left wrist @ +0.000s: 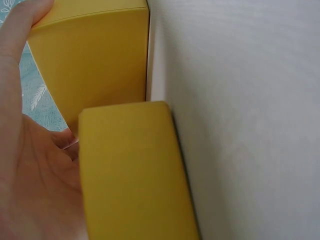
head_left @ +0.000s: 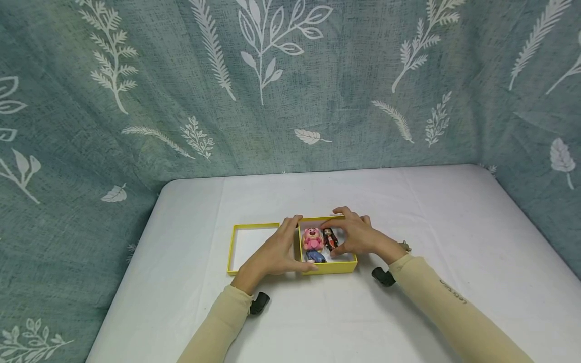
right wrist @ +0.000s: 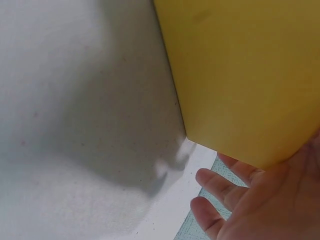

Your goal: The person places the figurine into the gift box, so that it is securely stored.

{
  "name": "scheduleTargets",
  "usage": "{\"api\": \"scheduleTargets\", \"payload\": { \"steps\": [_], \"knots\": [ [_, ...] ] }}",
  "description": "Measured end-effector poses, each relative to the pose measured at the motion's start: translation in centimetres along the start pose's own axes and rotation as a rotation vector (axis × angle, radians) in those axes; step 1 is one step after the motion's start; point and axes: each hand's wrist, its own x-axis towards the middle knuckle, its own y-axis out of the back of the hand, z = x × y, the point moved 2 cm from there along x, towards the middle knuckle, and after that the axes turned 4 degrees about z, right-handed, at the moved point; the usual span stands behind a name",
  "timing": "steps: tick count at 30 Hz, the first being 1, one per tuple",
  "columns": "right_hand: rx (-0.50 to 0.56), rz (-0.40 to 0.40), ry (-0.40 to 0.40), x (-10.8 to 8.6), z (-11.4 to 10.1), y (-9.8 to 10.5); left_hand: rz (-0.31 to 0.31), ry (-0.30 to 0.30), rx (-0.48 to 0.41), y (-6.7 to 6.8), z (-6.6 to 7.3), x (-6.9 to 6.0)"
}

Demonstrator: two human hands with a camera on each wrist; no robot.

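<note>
A yellow box (head_left: 328,268) with a white inside stands open on the table. In it, a pink bear figurine (head_left: 313,239) is at the left, a blue and white item (head_left: 315,256) is in front of it, and a small dark-haired doll figurine (head_left: 330,239) is to the right. My left hand (head_left: 276,252) grips the box's left end, thumb at the front wall and fingers at the back corner. My right hand (head_left: 356,234) reaches over the right side, its thumb and index finger round the doll figurine. The wrist views show mostly yellow box walls (right wrist: 240,75).
A shallow yellow-rimmed lid (head_left: 231,249), white inside, lies left of the box, partly behind the left hand. In the left wrist view its yellow side (left wrist: 130,170) is close. A white cloth (head_left: 327,322) covers the table. Behind hangs a green leaf-patterned curtain (head_left: 317,116).
</note>
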Motion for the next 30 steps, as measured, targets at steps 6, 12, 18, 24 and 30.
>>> {"api": "scheduleTargets", "payload": {
  "steps": [6, 12, 18, 24, 30],
  "knots": [
    [-0.007, -0.005, 0.000, -0.01, -0.18, 0.13, -0.002, 0.011, -0.003, 0.06, 0.00, -0.01],
    [-0.037, -0.010, 0.002, 0.06, -0.13, 0.16, 0.001, 0.000, 0.000, 0.07, 0.05, 0.01],
    [-0.039, -0.019, 0.000, 0.13, -0.11, 0.13, -0.001, -0.008, -0.002, 0.01, 0.00, 0.00],
    [-0.032, -0.027, 0.005, 0.12, -0.09, 0.10, -0.001, -0.005, -0.002, -0.02, -0.03, -0.03],
    [-0.010, -0.030, 0.002, 0.11, 0.02, 0.10, -0.008, 0.012, -0.013, 0.04, 0.07, -0.09]
  ]
}}
